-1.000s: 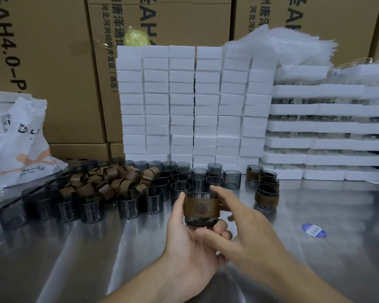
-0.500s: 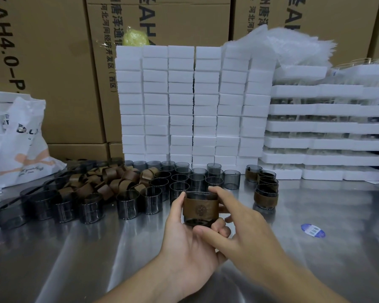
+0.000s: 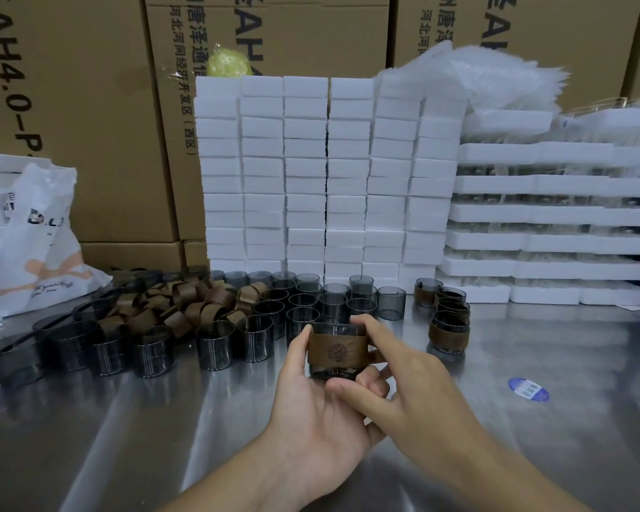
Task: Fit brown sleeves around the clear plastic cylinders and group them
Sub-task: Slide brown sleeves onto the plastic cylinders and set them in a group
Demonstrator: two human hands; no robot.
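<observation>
Both hands, left [image 3: 313, 408] and right [image 3: 414, 393], grip one sleeved cylinder [image 3: 336, 351] above the desk [image 3: 532, 437], finished ones [image 3: 448, 319] nearby.

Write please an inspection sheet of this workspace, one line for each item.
surface: metal table, shiny.
job's things: sleeved cylinder held above the table; bare cylinders standing in rows; loose brown sleeves piled among them; finished group at right.
clutter: white bag at left; blue sticker at right.
grippers: left hand cradles the sleeved cylinder; right hand pinches it, fingers on rim and base.
cables: nothing clearly seen.
surroundings: foam blocks, foam trays, cardboard boxes behind.
</observation>
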